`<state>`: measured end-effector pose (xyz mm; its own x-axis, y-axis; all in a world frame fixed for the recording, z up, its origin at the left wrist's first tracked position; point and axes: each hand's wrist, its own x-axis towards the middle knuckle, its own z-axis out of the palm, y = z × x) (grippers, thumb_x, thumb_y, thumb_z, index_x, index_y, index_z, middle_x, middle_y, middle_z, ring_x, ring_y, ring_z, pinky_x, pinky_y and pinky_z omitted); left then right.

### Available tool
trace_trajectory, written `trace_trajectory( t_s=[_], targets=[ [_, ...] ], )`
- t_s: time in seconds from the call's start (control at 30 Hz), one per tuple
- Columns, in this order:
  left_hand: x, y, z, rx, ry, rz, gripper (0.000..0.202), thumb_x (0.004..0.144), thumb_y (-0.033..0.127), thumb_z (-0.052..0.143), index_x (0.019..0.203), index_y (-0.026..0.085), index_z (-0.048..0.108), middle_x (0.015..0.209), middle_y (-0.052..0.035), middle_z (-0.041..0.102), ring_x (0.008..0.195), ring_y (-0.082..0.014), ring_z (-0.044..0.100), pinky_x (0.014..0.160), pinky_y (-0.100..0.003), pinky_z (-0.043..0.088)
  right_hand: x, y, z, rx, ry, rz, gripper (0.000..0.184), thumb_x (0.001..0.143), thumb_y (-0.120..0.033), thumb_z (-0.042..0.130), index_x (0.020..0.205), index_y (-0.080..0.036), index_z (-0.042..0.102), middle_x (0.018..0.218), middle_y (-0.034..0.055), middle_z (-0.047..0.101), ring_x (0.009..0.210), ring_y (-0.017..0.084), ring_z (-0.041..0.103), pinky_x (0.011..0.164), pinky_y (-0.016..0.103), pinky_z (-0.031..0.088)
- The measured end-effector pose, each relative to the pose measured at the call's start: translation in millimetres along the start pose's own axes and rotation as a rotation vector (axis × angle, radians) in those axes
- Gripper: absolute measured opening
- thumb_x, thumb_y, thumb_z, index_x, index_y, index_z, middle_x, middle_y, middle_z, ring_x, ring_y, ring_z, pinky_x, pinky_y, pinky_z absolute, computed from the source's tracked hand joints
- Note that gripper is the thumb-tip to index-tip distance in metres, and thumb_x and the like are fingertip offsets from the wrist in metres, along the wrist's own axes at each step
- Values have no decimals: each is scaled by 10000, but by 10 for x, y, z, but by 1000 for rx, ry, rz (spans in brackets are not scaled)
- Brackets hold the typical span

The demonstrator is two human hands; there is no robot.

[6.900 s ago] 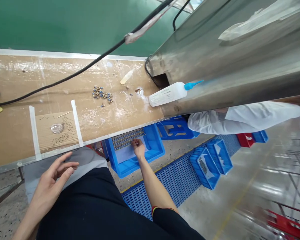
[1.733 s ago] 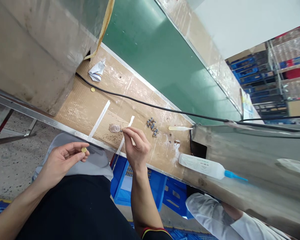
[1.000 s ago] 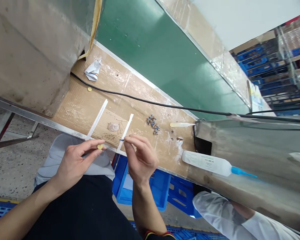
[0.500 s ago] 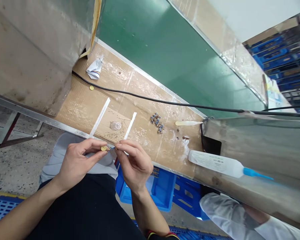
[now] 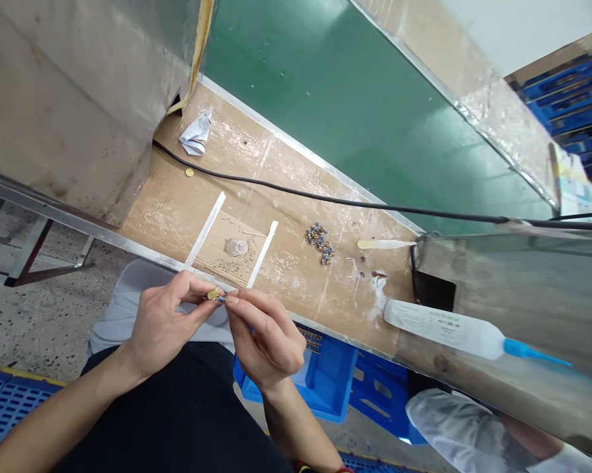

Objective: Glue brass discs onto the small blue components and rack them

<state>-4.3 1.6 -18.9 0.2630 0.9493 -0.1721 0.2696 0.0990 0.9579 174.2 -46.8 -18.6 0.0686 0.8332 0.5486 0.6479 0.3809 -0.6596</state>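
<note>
Between the thumb and finger of my left hand (image 5: pixel 165 322) is a small round yellow disc (image 5: pixel 213 295). My right hand (image 5: pixel 266 328) pinches a tiny blue part (image 5: pixel 221 299) that meets the disc's right side; its exact kind is too small to tell. Both hands are held close together over the bench's front edge. Just beyond them, a cardboard square (image 5: pixel 211 246) lies between two white strips, bearing a small clear dish (image 5: pixel 236 247), a thin stick (image 5: pixel 254 233) and many tiny dark specks. To its right sits a cluster of small blue-and-brass parts (image 5: pixel 320 242).
A black cable (image 5: pixel 286 190) crosses the bench. A crumpled cloth (image 5: pixel 196 135) and another yellow disc (image 5: pixel 190 173) lie at the left. At the right are a pale spatula-like strip (image 5: pixel 389 244) and a blue-tipped bottle (image 5: pixel 443 328). A blue bin (image 5: pixel 332 387) stands below the front edge.
The yellow disc has tilted in my left fingers, and both hands remain close together at it. The whole view has shifted slightly, so the bench things appear further right.
</note>
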Motion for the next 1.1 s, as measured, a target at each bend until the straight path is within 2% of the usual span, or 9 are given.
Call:
trace_trajectory(
  t_s=[0.1,0.27,0.5,0.67,0.9,1.1],
  targets=[
    [-10,-3,7,17,12,47,86,1022,330,840,1022,259,792,964,40,885,882,-200,884,831,-298,734,7,-6,2,0,-8,-3,534,953,32,804,1363,-310,795,1093,39,848,899,203,839,757,340,732],
    [-37,-32,34,0,68,159,80,1006,252,857,1046,263,789,948,53,877,847,-175,880,763,-244,727,19,-24,13,9,11,-3,443,963,31,796,1297,-258,820,1092,57,842,914,201,836,764,333,729],
    [-49,-59,34,46,85,231,139,997,194,869,1071,261,772,939,67,866,833,-142,872,770,-199,711,21,-29,19,15,17,-4,437,971,26,793,1299,-261,822,1089,54,840,911,197,831,767,336,727],
    [-57,-64,52,71,96,278,140,1007,188,860,1092,247,765,956,55,869,844,-140,873,794,-198,707,5,-40,17,1,21,-35,433,950,48,812,1286,-225,825,1090,64,841,921,196,831,777,332,719],
    [-70,-60,102,84,119,305,170,1014,177,854,1123,235,737,999,47,879,881,-141,884,829,-184,710,-5,-78,25,-54,50,-18,458,940,46,823,1302,-235,824,1087,63,845,918,200,834,770,325,720],
    [-50,-78,108,171,146,442,146,1057,175,804,1154,226,708,997,18,880,864,-162,886,783,-212,707,-23,-60,43,-95,66,-37,459,951,26,826,1324,-241,821,1093,59,849,914,200,833,770,329,727]
  ],
)
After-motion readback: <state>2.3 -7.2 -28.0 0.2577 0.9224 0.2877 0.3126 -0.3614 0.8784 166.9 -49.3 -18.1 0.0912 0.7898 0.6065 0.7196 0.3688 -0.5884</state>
